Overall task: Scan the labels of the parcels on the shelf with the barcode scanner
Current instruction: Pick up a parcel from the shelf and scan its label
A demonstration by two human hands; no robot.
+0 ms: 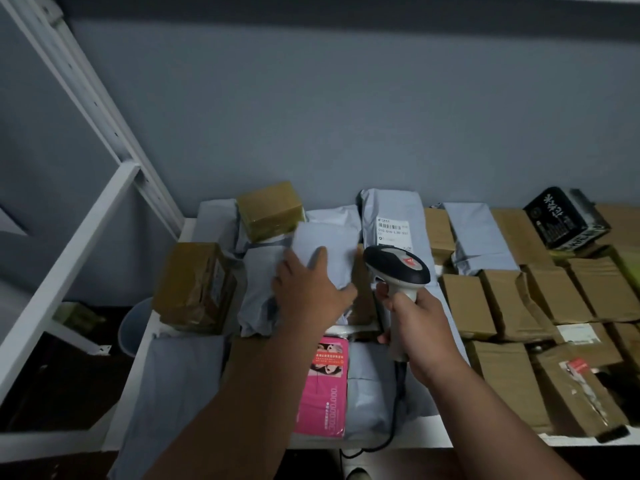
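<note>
White shelf (398, 439), brown boxes (502, 299), pink parcel (327, 386)

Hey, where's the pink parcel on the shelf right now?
In the head view, the pink parcel lies at the shelf's front edge, centre-left, between the person's forearms, below the left hand and left of the scanner's cable.

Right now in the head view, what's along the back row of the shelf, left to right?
Tape-wrapped brown box → grey mailer bag with white label → second grey mailer bag → black box with white print. The brown cartons among them overlap too much to place, so I left them out.
</note>
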